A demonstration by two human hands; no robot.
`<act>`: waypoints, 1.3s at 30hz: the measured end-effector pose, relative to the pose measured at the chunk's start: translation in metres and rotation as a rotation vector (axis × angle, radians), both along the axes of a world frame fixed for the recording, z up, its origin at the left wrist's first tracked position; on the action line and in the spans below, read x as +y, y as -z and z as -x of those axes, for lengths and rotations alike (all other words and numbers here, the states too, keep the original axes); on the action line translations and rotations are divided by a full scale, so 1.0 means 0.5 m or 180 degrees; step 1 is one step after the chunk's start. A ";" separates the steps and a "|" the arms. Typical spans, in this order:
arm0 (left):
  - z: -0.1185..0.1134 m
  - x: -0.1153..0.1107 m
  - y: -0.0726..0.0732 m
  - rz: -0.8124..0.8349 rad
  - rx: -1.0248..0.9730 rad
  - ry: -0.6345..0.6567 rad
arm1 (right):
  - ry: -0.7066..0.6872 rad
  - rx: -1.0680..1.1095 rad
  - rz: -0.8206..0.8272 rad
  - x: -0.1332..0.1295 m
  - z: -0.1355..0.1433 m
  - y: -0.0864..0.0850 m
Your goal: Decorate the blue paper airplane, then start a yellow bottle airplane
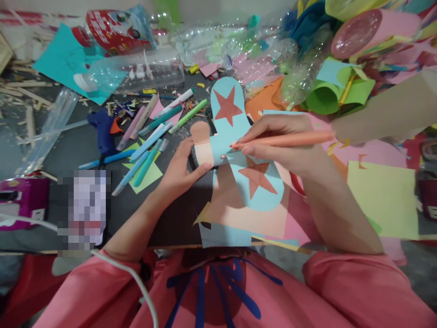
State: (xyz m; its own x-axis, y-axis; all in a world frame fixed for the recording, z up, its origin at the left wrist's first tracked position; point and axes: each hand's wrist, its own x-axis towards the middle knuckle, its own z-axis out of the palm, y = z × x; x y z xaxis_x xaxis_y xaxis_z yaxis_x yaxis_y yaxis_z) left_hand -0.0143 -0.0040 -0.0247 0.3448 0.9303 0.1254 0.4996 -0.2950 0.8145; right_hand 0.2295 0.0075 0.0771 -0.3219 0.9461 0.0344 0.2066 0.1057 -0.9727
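Observation:
A light-blue paper cutout (221, 145) with two rounded wings lies in front of me, a red-orange star (228, 106) on each wing. Its left end is peach and cream paper. My left hand (180, 171) grips this end, thumb on the near edge and fingers on the far edge. In my right hand (290, 150) is an orange marker (293, 138), its tip at the middle of the cutout. Whether the tip touches the paper I cannot tell. Under the near wing are peach paper sheets (246, 216).
Several markers (146, 141) lie left of the cutout, near a blue glue gun (102, 132). Plastic bottles (136, 70) line the back. Paper rolls (324, 95) and scraps crowd the right, with a yellow sheet (382, 198). A phone-like object (88, 205) sits at front left.

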 end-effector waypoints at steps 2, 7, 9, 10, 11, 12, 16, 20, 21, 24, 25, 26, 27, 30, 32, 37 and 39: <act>0.001 -0.002 -0.003 0.0090 0.0057 0.0074 | -0.0227 -0.0161 0.0224 -0.014 0.013 0.003; -0.001 -0.001 -0.009 0.0124 0.0087 0.0210 | -0.0289 -0.0354 0.0094 -0.028 0.022 -0.006; -0.003 0.000 -0.006 0.0033 -0.0001 0.0180 | -0.0456 -0.0493 0.0138 -0.029 0.015 -0.023; -0.005 0.000 -0.004 -0.0009 -0.0038 0.0155 | -0.0518 -0.0541 0.0174 -0.029 0.012 -0.031; -0.006 0.001 -0.001 -0.0036 -0.0072 0.0130 | -0.0504 -0.0553 0.0181 -0.030 0.011 -0.037; -0.006 0.000 0.003 -0.0034 -0.0106 0.0105 | -0.0422 -0.0539 0.0156 -0.032 0.012 -0.041; -0.010 -0.002 0.014 0.0128 -0.0277 0.0044 | -0.0104 -0.0280 -0.0085 -0.037 0.038 -0.019; -0.014 -0.003 0.007 0.0141 -0.0257 0.0034 | -0.0094 -0.0099 -0.0098 -0.034 0.065 0.019; -0.015 -0.004 0.002 0.0139 -0.0256 0.0031 | -0.0082 -0.0053 -0.0119 -0.032 0.067 0.025; -0.018 -0.006 -0.011 0.0154 -0.0326 0.0048 | -0.0061 -0.0038 -0.0058 -0.028 0.065 0.035; -0.019 -0.007 -0.014 0.0180 -0.0365 0.0050 | -0.0060 -0.0067 -0.0040 -0.027 0.064 0.037; -0.020 -0.008 -0.016 0.0219 -0.0414 0.0047 | -0.0065 -0.0100 -0.0030 -0.026 0.063 0.039; -0.021 -0.008 -0.017 0.0267 -0.0467 0.0041 | -0.0082 -0.0121 -0.0029 -0.026 0.063 0.040; -0.021 -0.009 -0.017 0.0394 -0.0585 0.0018 | -0.0151 -0.0096 -0.0078 -0.027 0.064 0.044; -0.021 -0.009 -0.016 0.0414 -0.0575 0.0028 | -0.0186 -0.0078 -0.0095 -0.027 0.066 0.046; -0.018 -0.006 -0.015 0.0333 -0.0505 0.0064 | -0.0261 -0.0073 -0.0152 -0.026 0.069 0.047; -0.018 -0.005 -0.013 0.0287 -0.0473 0.0075 | -0.0296 -0.0057 -0.0207 -0.026 0.069 0.047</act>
State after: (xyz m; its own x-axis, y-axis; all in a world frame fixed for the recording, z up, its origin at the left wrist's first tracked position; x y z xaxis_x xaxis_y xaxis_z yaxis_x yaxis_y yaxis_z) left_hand -0.0053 -0.0067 -0.0180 0.3506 0.9319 0.0931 0.3656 -0.2277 0.9025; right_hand 0.1948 -0.0057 0.0534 -0.4094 0.9081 0.0882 0.2101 0.1879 -0.9595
